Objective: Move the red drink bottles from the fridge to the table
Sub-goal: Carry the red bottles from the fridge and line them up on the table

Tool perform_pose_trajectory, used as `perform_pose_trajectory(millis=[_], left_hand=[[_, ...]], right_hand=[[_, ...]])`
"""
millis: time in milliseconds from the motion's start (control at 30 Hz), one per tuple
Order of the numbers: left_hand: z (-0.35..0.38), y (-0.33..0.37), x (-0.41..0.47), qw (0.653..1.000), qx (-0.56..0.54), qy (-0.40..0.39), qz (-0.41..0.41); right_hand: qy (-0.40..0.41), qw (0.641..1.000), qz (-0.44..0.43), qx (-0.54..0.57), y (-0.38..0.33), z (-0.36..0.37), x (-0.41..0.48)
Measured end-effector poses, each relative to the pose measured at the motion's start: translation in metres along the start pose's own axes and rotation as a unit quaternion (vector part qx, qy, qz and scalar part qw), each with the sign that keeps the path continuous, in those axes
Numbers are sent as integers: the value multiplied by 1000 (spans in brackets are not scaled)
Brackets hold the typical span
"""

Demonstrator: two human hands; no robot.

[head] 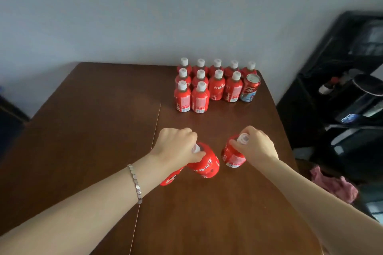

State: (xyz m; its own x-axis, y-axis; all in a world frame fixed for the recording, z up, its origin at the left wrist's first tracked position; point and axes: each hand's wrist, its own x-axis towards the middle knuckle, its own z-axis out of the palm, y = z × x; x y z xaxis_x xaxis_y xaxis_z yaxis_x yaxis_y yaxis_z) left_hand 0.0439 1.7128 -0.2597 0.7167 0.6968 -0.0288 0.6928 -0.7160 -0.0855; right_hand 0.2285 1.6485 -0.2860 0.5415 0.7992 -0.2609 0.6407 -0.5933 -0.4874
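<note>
Several red drink bottles with white caps [200, 97] stand in rows at the far right of the brown table [93, 130]. My left hand [178, 147] grips two red bottles by their necks: one [205, 161] shows fully, and the other [172, 177] is mostly hidden under my wrist. My right hand [256, 147] holds one red bottle [233, 154] by its white cap. All three held bottles are over the middle of the table, in front of the rows; whether they touch the tabletop I cannot tell.
A red drink can [249, 88] stands at the right end of the rows. A dark cabinet or appliance [342, 89] fills the right side beyond the table edge, with a pink cloth [335, 184] lower down. A plain wall lies behind the table.
</note>
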Motion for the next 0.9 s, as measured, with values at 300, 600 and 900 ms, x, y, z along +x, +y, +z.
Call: perform_pose_trajectory(millis=[300, 600, 900], left_hand=[[39, -39, 113, 996, -49, 79, -6], [76, -44, 157, 987, -122, 104, -28], [99, -46, 163, 987, -122, 107, -15]], right_hand=[[30, 996, 31, 73, -23, 18, 150], [42, 986, 23, 161, -43, 35, 244], [-143, 866, 180, 444, -18, 37, 244]])
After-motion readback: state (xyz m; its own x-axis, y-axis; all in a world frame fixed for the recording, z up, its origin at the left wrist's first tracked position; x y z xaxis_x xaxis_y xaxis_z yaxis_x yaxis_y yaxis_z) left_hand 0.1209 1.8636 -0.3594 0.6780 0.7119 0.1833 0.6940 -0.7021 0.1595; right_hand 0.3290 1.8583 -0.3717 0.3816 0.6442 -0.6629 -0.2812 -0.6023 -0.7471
